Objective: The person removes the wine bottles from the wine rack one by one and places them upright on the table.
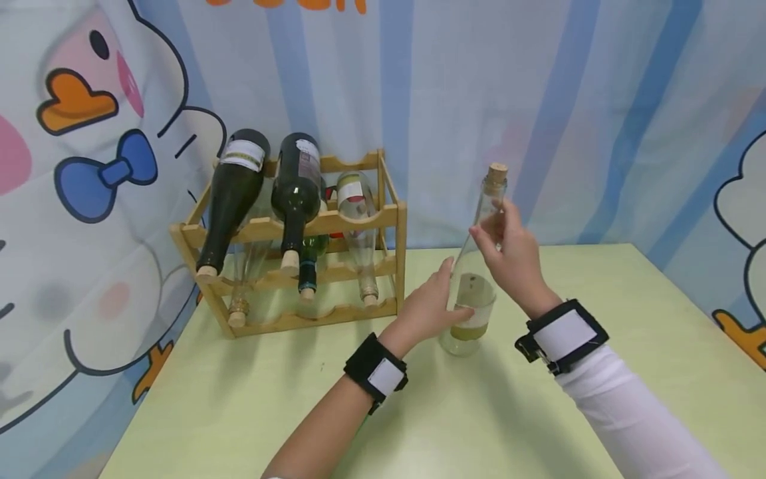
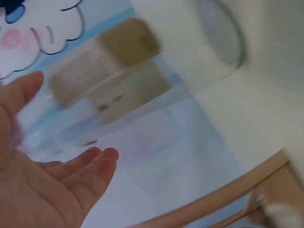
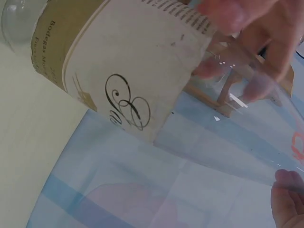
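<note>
A clear glass bottle [image 1: 473,293] with a cork [image 1: 497,173] in its mouth leans slightly right, its base low at the green tabletop. Around its neck curl the thumb and fingers of my right hand [image 1: 516,256]. My left hand [image 1: 427,305] is at the bottle's lower body, thumb extended across the front and fingers on the far side. The left wrist view shows that hand [image 2: 52,185] with its fingers loosely extended and the thumb spread apart. A cream and gold label [image 3: 118,66] wraps the body in the right wrist view.
Left of the bottle stands a wooden wine rack [image 1: 335,322] holding several corked bottles, including two dark ones [image 1: 296,179] on top. The pale green table [image 1: 568,399] reaches a patterned cloth backdrop [image 1: 455,100] behind.
</note>
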